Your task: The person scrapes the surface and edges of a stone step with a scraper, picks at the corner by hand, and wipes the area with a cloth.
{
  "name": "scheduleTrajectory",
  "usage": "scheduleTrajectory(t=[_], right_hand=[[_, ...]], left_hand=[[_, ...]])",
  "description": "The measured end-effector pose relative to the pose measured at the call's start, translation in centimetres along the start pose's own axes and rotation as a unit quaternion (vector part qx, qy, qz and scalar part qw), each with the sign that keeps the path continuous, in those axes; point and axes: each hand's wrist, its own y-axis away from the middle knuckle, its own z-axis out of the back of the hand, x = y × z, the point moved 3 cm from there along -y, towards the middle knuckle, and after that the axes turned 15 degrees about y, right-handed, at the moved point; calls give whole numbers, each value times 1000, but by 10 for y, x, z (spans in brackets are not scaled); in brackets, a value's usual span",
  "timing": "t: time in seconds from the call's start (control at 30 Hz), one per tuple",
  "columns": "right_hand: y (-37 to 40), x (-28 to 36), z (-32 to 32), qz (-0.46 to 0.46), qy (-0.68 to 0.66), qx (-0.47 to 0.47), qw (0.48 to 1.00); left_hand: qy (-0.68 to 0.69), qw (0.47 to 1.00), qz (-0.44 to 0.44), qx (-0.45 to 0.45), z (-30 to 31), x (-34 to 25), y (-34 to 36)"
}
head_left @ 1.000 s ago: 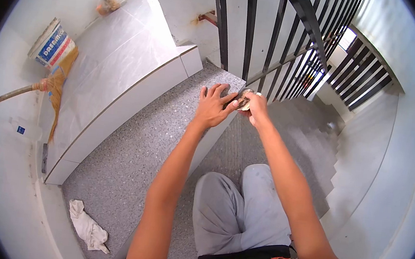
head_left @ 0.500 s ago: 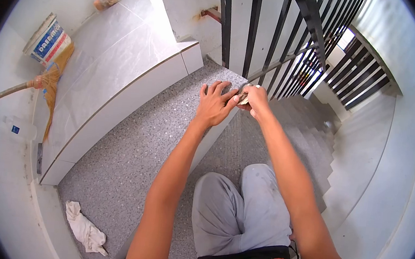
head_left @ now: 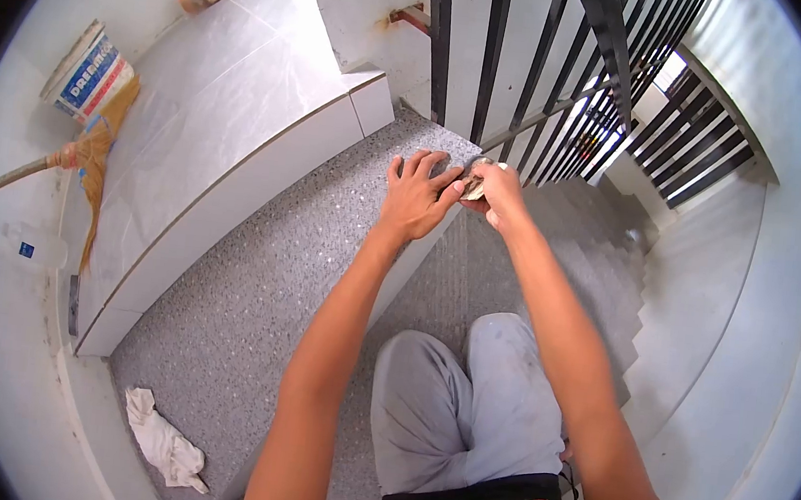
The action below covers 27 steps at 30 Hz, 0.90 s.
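My left hand lies with spread fingers on the speckled grey stone step, close to its front corner. Beside it, my right hand is closed around a crumpled, dirty pale cloth. The cloth is pressed at the step's edge by the foot of the black railing. My left thumb reaches toward the cloth, its tip right beside it. Part of the cloth is hidden under my right fingers.
A tiled upper step carries a straw broom and a white-and-blue bucket. A white rag lies at the lower left. To the right, grey stairs descend along the curved wall.
My right hand and the cloth have shifted very slightly at the step's corner. My left hand stays flat in nearly the same place.
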Motion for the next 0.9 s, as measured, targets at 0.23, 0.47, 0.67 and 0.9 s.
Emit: scheduleTrajectory(t=[0.23, 0.47, 0.67, 0.9], right_hand=[[-13, -12, -9, -12, -28, 14, 999], [-36, -26, -17, 51, 6, -86, 995], [9, 10, -7, -12, -24, -58, 998], [6, 5, -10, -20, -81, -27, 996]], left_hand=[[0, 1000, 2, 13, 0, 3, -2], [21, 1000, -13, 20, 0, 5, -3], [13, 999, -20, 24, -1, 3, -5], [1, 999, -20, 32, 3, -1, -5]])
